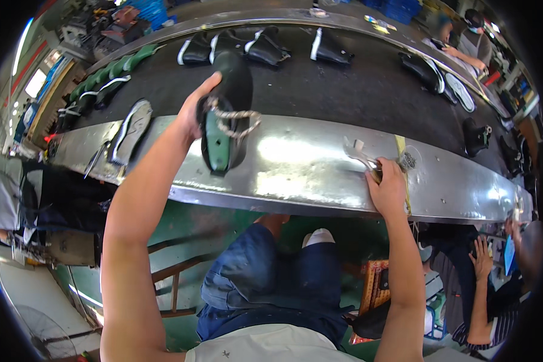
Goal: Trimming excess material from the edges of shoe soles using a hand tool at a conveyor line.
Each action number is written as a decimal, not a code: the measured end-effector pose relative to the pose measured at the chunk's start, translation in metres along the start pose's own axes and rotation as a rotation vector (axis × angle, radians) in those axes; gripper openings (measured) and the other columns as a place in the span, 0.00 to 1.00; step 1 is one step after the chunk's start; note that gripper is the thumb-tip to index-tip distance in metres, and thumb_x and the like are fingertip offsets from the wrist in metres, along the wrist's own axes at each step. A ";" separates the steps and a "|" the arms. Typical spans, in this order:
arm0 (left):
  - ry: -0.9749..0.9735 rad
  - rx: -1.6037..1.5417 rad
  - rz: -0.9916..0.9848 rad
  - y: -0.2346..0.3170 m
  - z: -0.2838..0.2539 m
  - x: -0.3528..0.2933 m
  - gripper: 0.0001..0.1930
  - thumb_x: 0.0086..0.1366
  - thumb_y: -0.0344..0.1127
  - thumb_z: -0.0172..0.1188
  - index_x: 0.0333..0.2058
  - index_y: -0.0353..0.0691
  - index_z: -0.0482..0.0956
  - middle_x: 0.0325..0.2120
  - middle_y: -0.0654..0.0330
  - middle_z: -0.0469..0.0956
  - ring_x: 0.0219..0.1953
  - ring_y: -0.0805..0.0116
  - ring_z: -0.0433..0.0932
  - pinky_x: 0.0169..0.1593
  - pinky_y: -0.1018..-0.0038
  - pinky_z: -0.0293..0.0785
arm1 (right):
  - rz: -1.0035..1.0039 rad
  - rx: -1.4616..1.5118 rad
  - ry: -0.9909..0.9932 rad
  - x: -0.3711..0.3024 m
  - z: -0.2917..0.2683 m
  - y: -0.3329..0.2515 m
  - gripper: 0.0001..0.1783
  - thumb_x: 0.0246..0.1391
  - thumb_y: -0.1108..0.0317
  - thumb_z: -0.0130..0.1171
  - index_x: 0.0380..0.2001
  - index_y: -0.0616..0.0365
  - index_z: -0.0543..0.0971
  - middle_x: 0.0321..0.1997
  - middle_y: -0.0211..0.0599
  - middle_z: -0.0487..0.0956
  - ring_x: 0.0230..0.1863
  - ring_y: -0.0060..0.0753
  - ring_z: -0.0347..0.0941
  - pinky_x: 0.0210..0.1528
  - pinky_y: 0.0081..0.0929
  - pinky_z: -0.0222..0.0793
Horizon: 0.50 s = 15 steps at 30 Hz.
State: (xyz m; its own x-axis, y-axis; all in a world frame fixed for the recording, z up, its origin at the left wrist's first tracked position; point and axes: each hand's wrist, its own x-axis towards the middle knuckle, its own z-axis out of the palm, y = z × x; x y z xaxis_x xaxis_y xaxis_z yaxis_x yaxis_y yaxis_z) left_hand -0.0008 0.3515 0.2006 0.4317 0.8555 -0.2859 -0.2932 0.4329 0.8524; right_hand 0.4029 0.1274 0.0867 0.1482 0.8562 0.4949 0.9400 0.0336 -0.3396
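Lifted over the metal edge of the bench, a black shoe upper on a green shoe last [218, 148] is in my left hand [193, 111], fingers wrapped round its side. A braided cord loop [238, 120] hangs from the last. My right hand [388, 184] is closed on the handles of metal pincers [357, 152], whose head rests at the metal strip. Just right of that hand lies a small heap of tacks [408, 160], beside a yellow strap [401, 145].
A dark conveyor belt [344, 84] carries several black shoe uppers [270, 48] and green lasts [111, 71]. A grey sole [133, 130] lies left on the metal bench edge [283, 151]. Co-workers stand at the far right [473, 45] and sit at the near right [481, 259].
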 end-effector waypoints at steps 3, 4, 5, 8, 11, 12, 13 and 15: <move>-0.032 0.187 -0.098 -0.008 0.037 0.090 0.32 0.66 0.61 0.61 0.52 0.36 0.80 0.41 0.54 0.85 0.38 0.61 0.85 0.46 0.62 0.83 | 0.061 0.003 -0.053 0.002 -0.008 -0.005 0.22 0.51 0.64 0.70 0.48 0.59 0.76 0.45 0.47 0.79 0.48 0.55 0.75 0.51 0.47 0.70; -0.056 0.223 -0.080 -0.008 0.049 0.110 0.31 0.66 0.61 0.61 0.50 0.36 0.81 0.39 0.54 0.85 0.36 0.62 0.85 0.43 0.63 0.83 | 0.047 0.024 -0.058 0.005 -0.006 -0.008 0.22 0.51 0.64 0.70 0.48 0.59 0.76 0.45 0.47 0.79 0.49 0.55 0.75 0.51 0.47 0.70; -0.129 0.200 -0.125 -0.009 0.054 0.134 0.31 0.64 0.63 0.63 0.47 0.37 0.83 0.36 0.55 0.85 0.34 0.62 0.85 0.43 0.62 0.83 | 0.066 0.056 -0.085 0.007 -0.004 -0.011 0.21 0.52 0.65 0.70 0.47 0.60 0.76 0.43 0.48 0.79 0.49 0.56 0.74 0.51 0.48 0.70; -0.269 0.395 -0.323 0.009 0.071 0.183 0.36 0.63 0.62 0.66 0.57 0.36 0.77 0.47 0.50 0.83 0.42 0.58 0.86 0.48 0.59 0.84 | 0.014 0.093 -0.081 0.010 -0.002 -0.007 0.21 0.50 0.66 0.70 0.46 0.60 0.76 0.41 0.47 0.78 0.45 0.55 0.75 0.48 0.47 0.71; -0.191 0.762 -0.301 0.018 0.088 0.210 0.40 0.56 0.70 0.69 0.54 0.42 0.81 0.47 0.56 0.83 0.49 0.62 0.82 0.51 0.59 0.79 | 0.028 0.077 -0.106 0.011 -0.005 -0.005 0.22 0.48 0.67 0.71 0.46 0.59 0.76 0.41 0.46 0.79 0.44 0.53 0.76 0.47 0.45 0.71; -0.281 0.848 -0.329 0.019 0.097 0.215 0.42 0.54 0.71 0.69 0.56 0.41 0.81 0.48 0.56 0.83 0.51 0.61 0.81 0.52 0.58 0.78 | 0.036 0.063 -0.105 0.013 -0.007 -0.003 0.22 0.48 0.67 0.71 0.46 0.59 0.76 0.41 0.46 0.79 0.44 0.53 0.76 0.47 0.45 0.71; -0.297 1.374 -0.245 0.026 0.102 0.206 0.45 0.54 0.71 0.69 0.59 0.40 0.79 0.51 0.55 0.82 0.53 0.60 0.80 0.53 0.62 0.76 | 0.032 0.065 -0.111 0.013 -0.006 -0.003 0.22 0.47 0.67 0.71 0.45 0.59 0.77 0.41 0.45 0.79 0.44 0.53 0.76 0.47 0.45 0.71; -0.291 1.517 -0.092 0.022 0.099 0.203 0.34 0.56 0.56 0.72 0.56 0.39 0.82 0.52 0.52 0.83 0.52 0.59 0.81 0.54 0.67 0.76 | 0.008 0.091 -0.105 0.016 -0.007 -0.001 0.22 0.45 0.68 0.71 0.45 0.58 0.77 0.41 0.43 0.79 0.44 0.51 0.76 0.47 0.46 0.71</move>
State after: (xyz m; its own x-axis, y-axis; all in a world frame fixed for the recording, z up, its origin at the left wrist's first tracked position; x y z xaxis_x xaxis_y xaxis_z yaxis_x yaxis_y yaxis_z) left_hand 0.1650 0.5069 0.2045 0.5975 0.6819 -0.4219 0.7761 -0.3598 0.5179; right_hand 0.4067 0.1373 0.0999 0.1181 0.9057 0.4072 0.9062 0.0694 -0.4171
